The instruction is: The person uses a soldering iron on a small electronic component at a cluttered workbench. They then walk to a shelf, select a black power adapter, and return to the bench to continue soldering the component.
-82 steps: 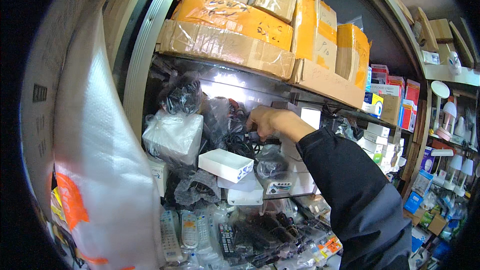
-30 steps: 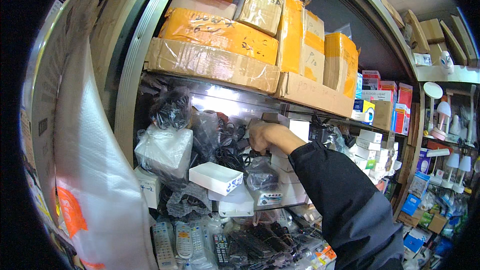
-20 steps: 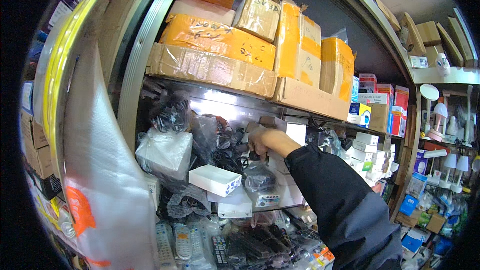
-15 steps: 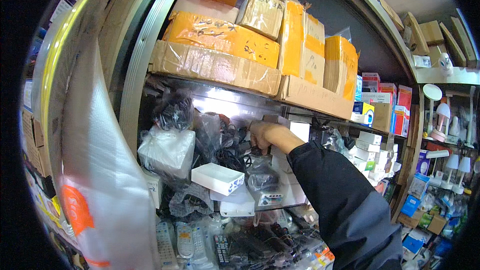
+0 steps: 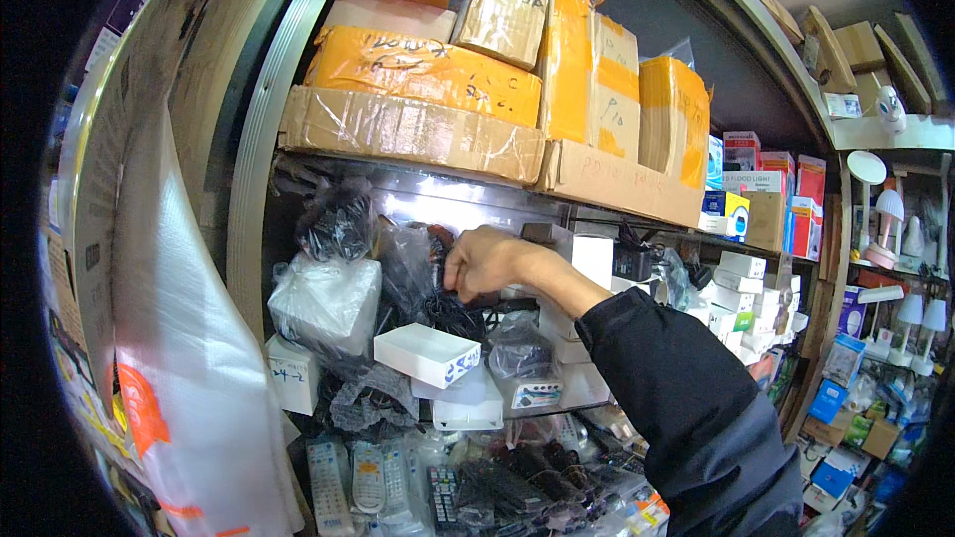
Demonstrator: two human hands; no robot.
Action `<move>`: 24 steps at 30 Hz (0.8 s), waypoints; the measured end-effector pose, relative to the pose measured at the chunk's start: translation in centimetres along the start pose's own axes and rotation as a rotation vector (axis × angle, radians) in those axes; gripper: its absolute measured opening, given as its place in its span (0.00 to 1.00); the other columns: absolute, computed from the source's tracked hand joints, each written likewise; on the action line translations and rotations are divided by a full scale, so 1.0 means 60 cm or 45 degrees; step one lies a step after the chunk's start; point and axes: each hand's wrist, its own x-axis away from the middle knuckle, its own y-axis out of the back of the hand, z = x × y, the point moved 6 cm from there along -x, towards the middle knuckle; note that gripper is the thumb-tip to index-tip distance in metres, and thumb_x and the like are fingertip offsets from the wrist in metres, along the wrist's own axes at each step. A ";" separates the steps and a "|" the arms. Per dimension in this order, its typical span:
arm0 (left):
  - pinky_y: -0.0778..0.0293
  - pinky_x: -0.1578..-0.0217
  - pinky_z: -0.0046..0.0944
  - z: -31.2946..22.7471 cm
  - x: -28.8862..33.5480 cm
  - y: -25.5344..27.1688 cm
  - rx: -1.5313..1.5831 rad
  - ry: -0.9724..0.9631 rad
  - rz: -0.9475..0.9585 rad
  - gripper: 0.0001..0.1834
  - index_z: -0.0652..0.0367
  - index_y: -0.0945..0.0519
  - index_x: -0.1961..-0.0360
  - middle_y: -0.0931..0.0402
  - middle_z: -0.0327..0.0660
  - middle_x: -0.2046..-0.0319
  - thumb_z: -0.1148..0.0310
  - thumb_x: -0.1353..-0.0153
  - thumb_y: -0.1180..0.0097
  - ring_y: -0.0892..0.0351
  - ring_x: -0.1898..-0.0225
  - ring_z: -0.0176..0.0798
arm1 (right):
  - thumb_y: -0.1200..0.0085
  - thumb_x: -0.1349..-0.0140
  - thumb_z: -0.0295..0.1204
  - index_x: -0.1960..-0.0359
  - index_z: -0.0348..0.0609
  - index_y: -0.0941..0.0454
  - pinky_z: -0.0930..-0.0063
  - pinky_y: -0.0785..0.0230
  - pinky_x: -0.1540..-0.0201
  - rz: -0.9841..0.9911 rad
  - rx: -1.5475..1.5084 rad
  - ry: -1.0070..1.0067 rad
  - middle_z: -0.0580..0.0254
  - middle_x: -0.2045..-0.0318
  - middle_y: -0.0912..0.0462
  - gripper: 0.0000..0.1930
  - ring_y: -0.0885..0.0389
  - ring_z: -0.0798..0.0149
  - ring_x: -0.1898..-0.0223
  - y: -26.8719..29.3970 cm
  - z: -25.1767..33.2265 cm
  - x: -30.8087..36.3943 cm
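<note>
My right hand [image 5: 487, 264] reaches into the middle shelf from the right, its black sleeve [image 5: 686, 388] filling the lower right. Its fingers are curled closed with their tips against black cables [image 5: 453, 313] and clear plastic bags [image 5: 403, 264]; whatever lies between the fingertips is hidden. Just below sits a small white box [image 5: 428, 355], tilted, with handwriting on its end. Left of it is a white block-shaped package [image 5: 328, 303] in clear plastic. A dark item in a clear bag [image 5: 522, 348] lies to the right of the white box. My left hand is out of view.
Taped cardboard boxes [image 5: 423, 80] fill the shelf above. Remote controls [image 5: 368, 477] in plastic lie below. Small white boxes [image 5: 736, 288] are stacked to the right, and lamps [image 5: 885, 224] stand farther right. A silvery plastic sheet [image 5: 189, 338] hangs at the left.
My right hand has moved left along the shelf, from beside the white boxes to the black cables and bags. The view has shifted slightly.
</note>
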 end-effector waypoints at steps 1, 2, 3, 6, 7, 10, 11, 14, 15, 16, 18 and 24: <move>0.16 0.40 0.57 0.005 0.003 0.001 -0.049 0.067 -0.050 0.32 0.64 0.29 0.27 0.21 0.55 0.37 0.72 0.29 0.32 0.16 0.39 0.53 | 0.26 0.51 0.27 0.56 0.40 0.11 0.60 0.18 0.52 -0.027 0.052 0.024 0.51 0.57 0.08 0.18 0.09 0.51 0.54 -0.006 0.007 -0.001; 0.16 0.41 0.57 0.004 0.006 0.002 -0.095 0.062 -0.117 0.31 0.64 0.28 0.28 0.20 0.54 0.38 0.72 0.29 0.32 0.15 0.40 0.52 | 0.25 0.52 0.27 0.55 0.41 0.11 0.60 0.18 0.52 -0.055 0.102 0.068 0.51 0.56 0.08 0.19 0.09 0.51 0.54 -0.015 0.015 -0.001; 0.16 0.42 0.56 0.003 0.008 0.003 -0.140 0.057 -0.183 0.30 0.65 0.27 0.29 0.19 0.53 0.39 0.73 0.30 0.31 0.15 0.42 0.51 | 0.25 0.52 0.27 0.55 0.41 0.11 0.59 0.18 0.51 -0.072 0.177 0.107 0.51 0.56 0.08 0.20 0.09 0.50 0.54 -0.024 0.021 0.000; 0.15 0.45 0.54 -0.004 0.005 -0.003 -0.221 0.041 -0.206 0.28 0.66 0.25 0.32 0.17 0.51 0.42 0.76 0.31 0.31 0.13 0.45 0.48 | 0.24 0.55 0.26 0.55 0.41 0.11 0.58 0.19 0.51 -0.196 0.292 0.051 0.52 0.59 0.08 0.21 0.10 0.47 0.53 -0.034 0.024 0.003; 0.15 0.46 0.53 -0.006 0.003 -0.006 -0.241 0.034 -0.184 0.28 0.67 0.25 0.32 0.16 0.50 0.43 0.77 0.31 0.31 0.13 0.46 0.47 | 0.29 0.52 0.25 0.54 0.41 0.12 0.55 0.19 0.49 -0.213 0.303 0.074 0.49 0.59 0.09 0.20 0.11 0.44 0.52 -0.035 0.027 0.006; 0.14 0.48 0.52 -0.008 -0.002 -0.009 -0.184 0.037 -0.169 0.26 0.67 0.23 0.34 0.14 0.48 0.46 0.79 0.31 0.32 0.12 0.48 0.46 | 0.36 0.50 0.24 0.53 0.41 0.12 0.53 0.20 0.48 -0.168 0.475 0.066 0.46 0.57 0.09 0.19 0.11 0.42 0.51 -0.031 0.032 0.011; 0.14 0.48 0.52 -0.009 -0.002 -0.010 -0.216 0.022 -0.156 0.27 0.66 0.24 0.33 0.15 0.49 0.45 0.79 0.31 0.32 0.12 0.48 0.47 | 0.38 0.50 0.24 0.52 0.41 0.12 0.52 0.20 0.47 -0.192 0.450 0.038 0.45 0.57 0.10 0.20 0.12 0.41 0.51 -0.023 0.029 0.014; 0.14 0.48 0.53 -0.010 0.005 -0.011 -0.262 -0.008 -0.165 0.28 0.65 0.26 0.31 0.18 0.51 0.41 0.77 0.30 0.32 0.13 0.46 0.49 | 0.42 0.50 0.24 0.47 0.42 0.13 0.51 0.21 0.45 -0.282 0.367 0.088 0.43 0.55 0.10 0.25 0.12 0.39 0.50 0.007 0.015 0.027; 0.14 0.48 0.54 -0.009 0.009 -0.008 -0.243 0.002 -0.197 0.29 0.65 0.26 0.30 0.19 0.52 0.40 0.76 0.30 0.32 0.13 0.46 0.49 | 0.42 0.51 0.24 0.44 0.42 0.14 0.51 0.21 0.44 -0.323 0.314 0.144 0.42 0.54 0.10 0.27 0.12 0.39 0.50 0.016 0.011 0.030; 0.14 0.47 0.54 -0.007 0.011 -0.005 -0.223 0.014 -0.229 0.30 0.64 0.27 0.29 0.20 0.53 0.38 0.76 0.30 0.32 0.13 0.45 0.50 | 0.42 0.51 0.24 0.42 0.42 0.14 0.51 0.21 0.43 -0.348 0.283 0.165 0.41 0.53 0.11 0.29 0.13 0.38 0.49 0.023 0.005 0.031; 0.15 0.46 0.55 -0.008 0.010 -0.013 -0.241 -0.019 -0.115 0.33 0.62 0.31 0.26 0.23 0.53 0.36 0.75 0.29 0.32 0.15 0.43 0.51 | 0.45 0.50 0.21 0.37 0.44 0.17 0.52 0.24 0.36 -0.275 0.249 0.191 0.39 0.44 0.13 0.32 0.15 0.40 0.43 0.025 -0.010 0.031; 0.17 0.40 0.56 -0.002 0.010 -0.012 -0.105 0.166 -0.176 0.34 0.60 0.33 0.25 0.22 0.50 0.36 0.79 0.29 0.35 0.17 0.39 0.51 | 0.46 0.46 0.24 0.38 0.48 0.16 0.53 0.25 0.34 -0.238 0.234 0.055 0.40 0.44 0.13 0.29 0.16 0.40 0.40 0.042 -0.023 0.044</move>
